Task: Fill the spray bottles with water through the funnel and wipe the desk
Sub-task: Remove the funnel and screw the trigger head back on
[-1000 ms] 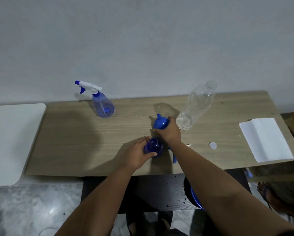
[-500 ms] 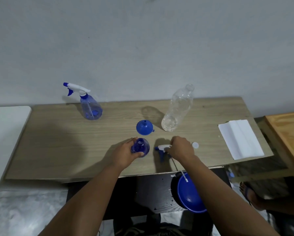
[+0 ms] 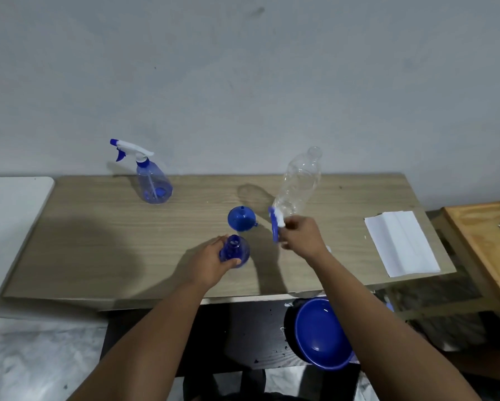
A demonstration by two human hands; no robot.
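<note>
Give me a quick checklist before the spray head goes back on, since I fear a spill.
1. Small blue spray bottle steadied by the left hand: ok.
2. Its neck clear, with the blue plastic funnel out and lying on the wooden desk: ok.
3. White and blue trigger spray head gripped in the right hand: ok.
4. Head lined up over the neck: not ok, it is off to the right.
5. Water level inside the small bottle: cannot tell.
</note>
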